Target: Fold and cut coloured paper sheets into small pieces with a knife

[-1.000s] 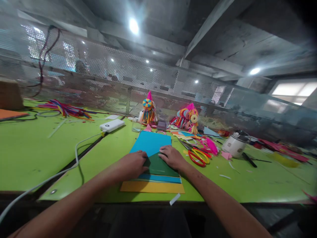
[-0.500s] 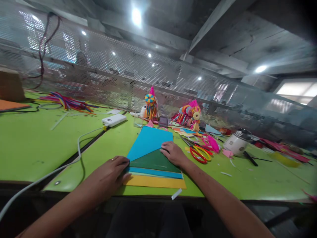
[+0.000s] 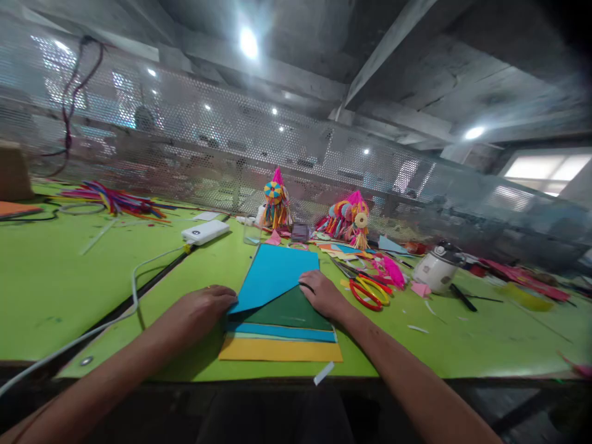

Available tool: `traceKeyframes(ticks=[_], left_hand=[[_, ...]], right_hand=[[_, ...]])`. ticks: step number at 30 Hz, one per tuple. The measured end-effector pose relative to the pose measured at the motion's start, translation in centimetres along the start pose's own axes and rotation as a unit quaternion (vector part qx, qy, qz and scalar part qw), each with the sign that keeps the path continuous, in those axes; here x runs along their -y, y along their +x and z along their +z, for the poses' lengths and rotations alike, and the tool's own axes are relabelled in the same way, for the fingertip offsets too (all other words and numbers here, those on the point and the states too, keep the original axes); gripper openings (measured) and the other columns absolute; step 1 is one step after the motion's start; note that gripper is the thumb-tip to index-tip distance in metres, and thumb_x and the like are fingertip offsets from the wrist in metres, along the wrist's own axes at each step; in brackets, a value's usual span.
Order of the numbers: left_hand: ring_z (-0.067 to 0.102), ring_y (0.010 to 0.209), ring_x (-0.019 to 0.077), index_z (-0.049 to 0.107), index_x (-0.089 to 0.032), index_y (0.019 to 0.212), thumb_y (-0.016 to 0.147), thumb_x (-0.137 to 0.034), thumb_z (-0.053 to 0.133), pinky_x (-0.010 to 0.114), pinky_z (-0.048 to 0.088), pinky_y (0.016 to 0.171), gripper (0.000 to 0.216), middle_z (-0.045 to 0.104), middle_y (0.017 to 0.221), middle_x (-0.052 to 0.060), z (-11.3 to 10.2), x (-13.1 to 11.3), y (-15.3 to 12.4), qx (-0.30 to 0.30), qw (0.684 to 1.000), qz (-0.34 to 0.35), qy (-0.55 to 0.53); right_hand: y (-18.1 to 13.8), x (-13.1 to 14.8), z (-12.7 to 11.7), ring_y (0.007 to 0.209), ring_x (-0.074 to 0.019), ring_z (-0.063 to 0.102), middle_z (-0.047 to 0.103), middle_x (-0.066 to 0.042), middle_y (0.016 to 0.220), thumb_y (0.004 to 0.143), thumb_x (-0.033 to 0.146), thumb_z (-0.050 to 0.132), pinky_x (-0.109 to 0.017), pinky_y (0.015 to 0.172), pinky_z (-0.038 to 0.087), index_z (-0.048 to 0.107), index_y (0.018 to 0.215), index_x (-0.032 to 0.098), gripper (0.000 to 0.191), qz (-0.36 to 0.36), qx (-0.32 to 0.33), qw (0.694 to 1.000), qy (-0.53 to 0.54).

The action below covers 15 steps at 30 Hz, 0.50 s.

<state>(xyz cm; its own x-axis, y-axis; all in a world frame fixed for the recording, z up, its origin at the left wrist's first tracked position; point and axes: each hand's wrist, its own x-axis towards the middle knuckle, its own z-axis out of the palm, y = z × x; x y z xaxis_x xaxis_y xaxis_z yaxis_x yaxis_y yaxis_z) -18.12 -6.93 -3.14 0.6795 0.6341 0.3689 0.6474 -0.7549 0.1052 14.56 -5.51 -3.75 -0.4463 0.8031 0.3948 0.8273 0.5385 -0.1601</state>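
Observation:
A blue paper sheet [image 3: 280, 271] lies at an angle over a dark green sheet [image 3: 289, 308], its near left corner slightly raised. My left hand [image 3: 210, 305] has its fingers closed at that corner. With bent fingers, my right hand [image 3: 321, 295] presses on the blue sheet's right side, where it meets the green one; its forearm crosses the pile's right edge. Below the green sheet, a blue strip [image 3: 284, 332] and a yellow-orange sheet [image 3: 280, 350] show at the near side of the pile. The undersides of both hands are hidden.
Red-and-yellow-handled scissors [image 3: 367, 291] lie right of the pile. Behind are tasselled paper ornaments [image 3: 272, 196], a clear cup [image 3: 252, 231] and paper scraps. A white power bank [image 3: 206, 232] with a cable [image 3: 134, 283] lies left; a white kettle-like container [image 3: 437, 268] stands right.
The blue sheet's near left corner has come toward me and left, covering more of the green sheet's left side. My right hand stays at the same spot. The view has shifted slightly.

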Motion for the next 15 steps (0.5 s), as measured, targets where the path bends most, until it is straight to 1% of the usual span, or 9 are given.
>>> traceKeyframes(ticks=[2, 6, 10, 12, 13, 15], left_hand=[[0.070, 0.095, 0.0213, 0.073, -0.021, 0.101, 0.089, -0.012, 0.037, 0.029, 0.055, 0.084, 0.038, 0.073, 0.111, 0.009, 0.0, -0.1, 0.3, -0.009, 1.000, 0.014, -0.011], [0.070, 0.094, 0.0216, 0.072, -0.020, 0.102, 0.096, -0.022, 0.036, 0.029, 0.055, 0.083, 0.036, 0.073, 0.110, 0.011, 0.3, -0.4, 0.4, -0.030, 0.999, 0.018, -0.034], [0.070, 0.096, 0.0227, 0.074, -0.020, 0.094, 0.087, -0.013, 0.041, 0.030, 0.053, 0.084, 0.035, 0.074, 0.107, 0.010, 0.2, -0.1, 1.1, -0.008, 0.997, 0.034, -0.064], [0.070, 0.093, 0.0228, 0.076, -0.020, 0.090, 0.082, -0.012, 0.043, 0.030, 0.052, 0.083, 0.035, 0.075, 0.102, 0.009, -0.5, 0.3, 2.3, 0.008, 0.997, 0.008, -0.071], [0.071, 0.092, 0.0229, 0.076, -0.021, 0.091, 0.080, -0.012, 0.044, 0.030, 0.052, 0.083, 0.035, 0.076, 0.102, 0.008, -0.9, 0.5, 3.2, 0.017, 0.997, -0.026, -0.068], [0.071, 0.088, 0.0243, 0.077, -0.020, 0.092, 0.080, -0.017, 0.046, 0.031, 0.050, 0.079, 0.033, 0.077, 0.099, 0.009, -1.5, 1.0, 5.7, 0.032, 0.993, -0.106, -0.037]], right_hand=[[-0.1, -0.1, 0.0, 0.109, -0.0232, 0.057, 0.069, -0.013, 0.114, 0.096, 0.018, 0.053, -0.039, 0.099, 0.046, 0.070, 0.106, 0.013, 0.020, -0.008, -0.006, 1.000, 0.000], [-0.2, 0.1, -0.1, 0.105, -0.0240, 0.057, 0.069, -0.013, 0.109, 0.095, 0.015, 0.053, -0.041, 0.098, 0.046, 0.070, 0.102, 0.013, 0.018, -0.019, -0.010, 1.000, -0.011], [-0.4, 0.5, -0.1, 0.103, -0.0236, 0.057, 0.069, -0.012, 0.107, 0.092, 0.012, 0.054, -0.040, 0.097, 0.046, 0.070, 0.102, 0.014, 0.020, -0.024, -0.011, 1.000, -0.003], [-0.3, 0.4, -0.1, 0.104, -0.0221, 0.058, 0.070, -0.010, 0.108, 0.090, 0.011, 0.056, -0.037, 0.098, 0.045, 0.071, 0.100, 0.016, 0.019, 0.007, -0.020, 1.000, 0.017], [-0.1, 0.1, -0.2, 0.105, -0.0216, 0.058, 0.069, -0.009, 0.109, 0.089, 0.012, 0.056, -0.036, 0.098, 0.044, 0.072, 0.098, 0.017, 0.018, 0.041, -0.032, 0.998, 0.024], [0.2, -0.8, -0.5, 0.106, -0.0223, 0.058, 0.069, -0.010, 0.109, 0.092, 0.017, 0.054, -0.035, 0.096, 0.045, 0.071, 0.094, 0.017, 0.018, 0.132, -0.064, 0.989, 0.023]])
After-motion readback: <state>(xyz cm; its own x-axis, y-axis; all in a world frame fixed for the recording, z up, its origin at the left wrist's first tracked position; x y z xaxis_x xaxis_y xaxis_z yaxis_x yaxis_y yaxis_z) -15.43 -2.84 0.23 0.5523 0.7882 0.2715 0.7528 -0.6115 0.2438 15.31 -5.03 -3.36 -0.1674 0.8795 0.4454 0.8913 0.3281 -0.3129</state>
